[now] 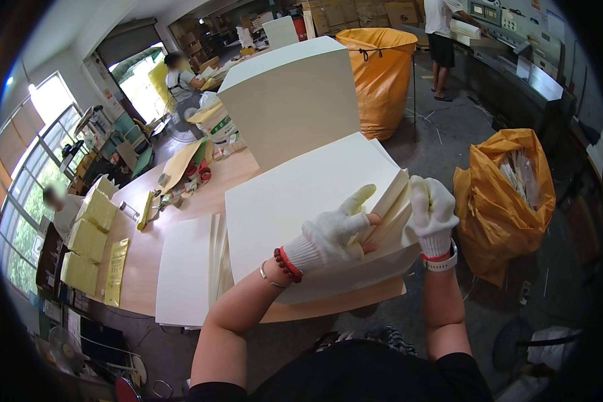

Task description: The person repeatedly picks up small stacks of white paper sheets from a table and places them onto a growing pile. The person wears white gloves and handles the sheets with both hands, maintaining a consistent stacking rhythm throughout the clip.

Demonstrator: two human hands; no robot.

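Observation:
A tall stack of large white paper sheets lies on the table in front of me, its right-hand edges fanned apart. My left hand, in a white knit glove with some bare fingertips, rests at the fanned edges. Its thumb points up and away from the other fingers. At the stack's right edge my right hand, gloved as well, has its fingers curled over the sheet edges. The fingertips of that hand are partly hidden. A second, higher stack of white sheets stands just behind.
A lower stack of white sheets sits left on the wooden table, with yellow bundles and tape rolls beyond. Orange bags stand on the floor to the right. Other people work farther off.

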